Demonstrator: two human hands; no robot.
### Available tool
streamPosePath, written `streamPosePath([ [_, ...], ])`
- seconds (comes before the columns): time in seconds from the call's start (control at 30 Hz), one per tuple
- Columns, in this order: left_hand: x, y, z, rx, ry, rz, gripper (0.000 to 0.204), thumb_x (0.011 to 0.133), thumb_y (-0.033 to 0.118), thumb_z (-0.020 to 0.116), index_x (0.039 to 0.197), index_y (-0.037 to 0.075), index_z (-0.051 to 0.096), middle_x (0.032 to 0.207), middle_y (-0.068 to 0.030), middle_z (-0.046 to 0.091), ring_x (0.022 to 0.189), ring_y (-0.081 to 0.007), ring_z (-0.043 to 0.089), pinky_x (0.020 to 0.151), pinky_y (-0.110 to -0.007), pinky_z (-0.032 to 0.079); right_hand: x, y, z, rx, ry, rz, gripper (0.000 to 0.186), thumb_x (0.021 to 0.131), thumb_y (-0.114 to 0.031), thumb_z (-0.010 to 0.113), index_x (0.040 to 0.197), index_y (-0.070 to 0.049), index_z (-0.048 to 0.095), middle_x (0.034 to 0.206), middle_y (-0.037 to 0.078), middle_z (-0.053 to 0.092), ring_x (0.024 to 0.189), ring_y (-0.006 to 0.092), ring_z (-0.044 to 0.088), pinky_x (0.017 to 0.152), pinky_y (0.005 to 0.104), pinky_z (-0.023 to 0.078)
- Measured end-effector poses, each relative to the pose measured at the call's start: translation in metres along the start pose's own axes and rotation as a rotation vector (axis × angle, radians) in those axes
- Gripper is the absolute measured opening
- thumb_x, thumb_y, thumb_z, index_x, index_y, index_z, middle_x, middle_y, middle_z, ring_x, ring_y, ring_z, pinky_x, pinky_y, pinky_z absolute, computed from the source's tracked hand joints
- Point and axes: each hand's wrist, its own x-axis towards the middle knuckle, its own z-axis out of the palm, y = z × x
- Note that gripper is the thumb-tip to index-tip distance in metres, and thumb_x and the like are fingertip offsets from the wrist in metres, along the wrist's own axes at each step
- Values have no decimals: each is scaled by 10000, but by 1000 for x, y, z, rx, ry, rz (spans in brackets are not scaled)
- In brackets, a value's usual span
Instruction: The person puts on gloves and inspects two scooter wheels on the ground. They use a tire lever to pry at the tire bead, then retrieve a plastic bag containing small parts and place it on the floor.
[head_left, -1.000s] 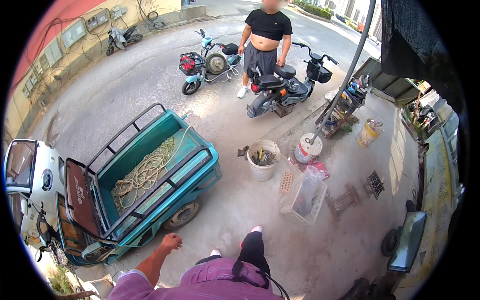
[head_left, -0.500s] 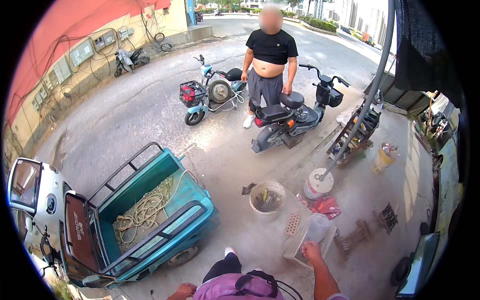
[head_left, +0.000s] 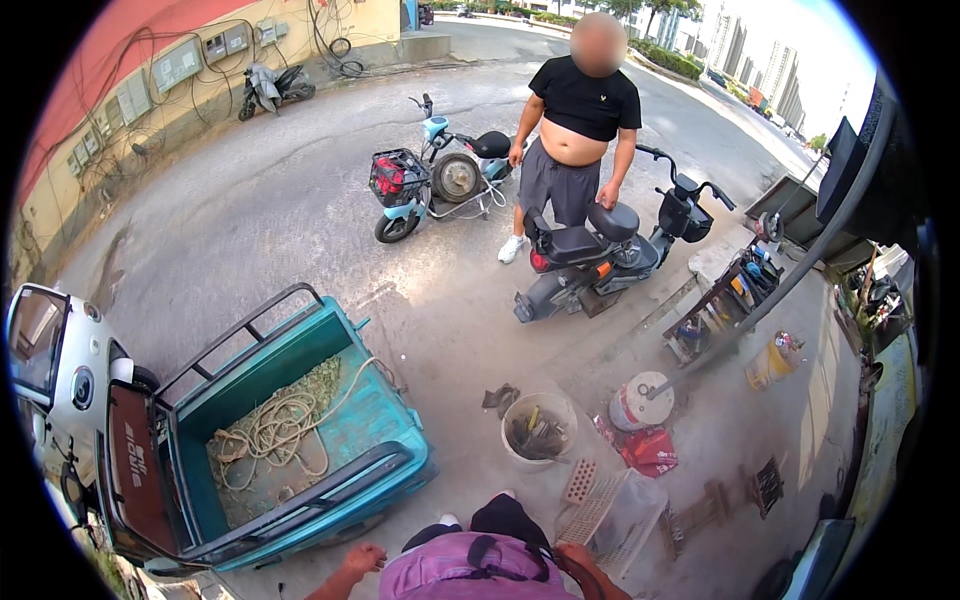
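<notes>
My left hand (head_left: 365, 558) hangs beside the purple shirt (head_left: 465, 570) with its fingers loosely curled; nothing shows in it. On the other side of my body, my right hand (head_left: 577, 556) is low near my hip, fingers bent in, also with nothing visible in it. Nearest to it is a pale plastic crate (head_left: 592, 505) with clear plastic sheeting (head_left: 635, 505) over one side. Left of my left hand stands a teal cargo tricycle (head_left: 395, 425), its bed holding a coil of rope (head_left: 275, 430) and dry plant scraps.
Ahead are a white bucket of tools (head_left: 540, 428), a perforated brick (head_left: 580, 481), a red bag (head_left: 652, 453) and a white drum (head_left: 640, 400) at a pole's base. A person in black (head_left: 585, 110) stands behind a grey electric scooter (head_left: 575, 248); a light-blue scooter (head_left: 402, 215) is further left.
My right hand has dropped from over the crate back to my side. My view has shifted, and the bucket and crate now lie closer. The person still rests a hand on the scooter seat.
</notes>
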Motion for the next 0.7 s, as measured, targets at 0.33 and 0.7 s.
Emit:
streamPosePath([
  [0.33,44,156,78,444,12,149,366,907,366,731,1121,76,791,982,-99,773,850,-194,711,792,-348,574,117,-80,-61,-337,8,-373,141,798,-213,716,852,-89,754,854,116,741,781,287,719,707,427,572],
  [0.7,106,344,116,589,13,175,361,899,381,701,1104,100,798,1030,-114,783,950,-200,732,866,-344,561,156,-249,-53,308,25,-47,188,987,-197,663,1035,-16,674,860,89,722,660,174,689,535,289,534],
])
